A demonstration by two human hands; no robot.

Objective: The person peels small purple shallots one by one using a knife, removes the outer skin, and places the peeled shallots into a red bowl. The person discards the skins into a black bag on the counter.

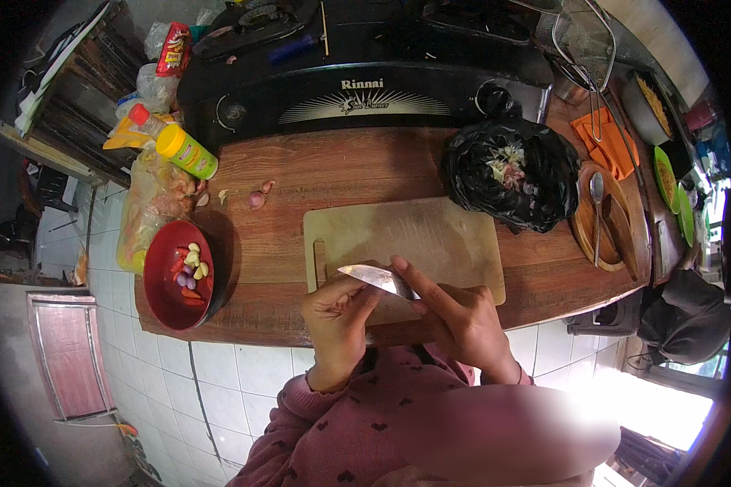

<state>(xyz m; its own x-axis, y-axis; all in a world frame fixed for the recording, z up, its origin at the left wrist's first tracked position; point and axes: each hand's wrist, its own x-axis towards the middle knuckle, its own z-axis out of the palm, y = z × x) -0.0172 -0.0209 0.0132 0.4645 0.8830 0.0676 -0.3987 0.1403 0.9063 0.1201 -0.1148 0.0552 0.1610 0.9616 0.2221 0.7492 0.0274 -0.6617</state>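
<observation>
My right hand grips a knife over the near part of a pale cutting board, its index finger along the blade. The blade points left, across the fingertips of my left hand. Those fingers are pinched together; whatever may be between them is hidden. To the left, a red bowl holds peeled garlic cloves, small peeled shallots and red chili pieces. Unpeeled shallots lie on the wooden counter behind the board. A black plastic bag with peelings inside stands at the board's back right.
A black Rinnai gas stove spans the back. A yellow-capped seasoning bottle and a clear plastic bag of food lie at left. At right are a wooden plate with a spoon and an orange cloth.
</observation>
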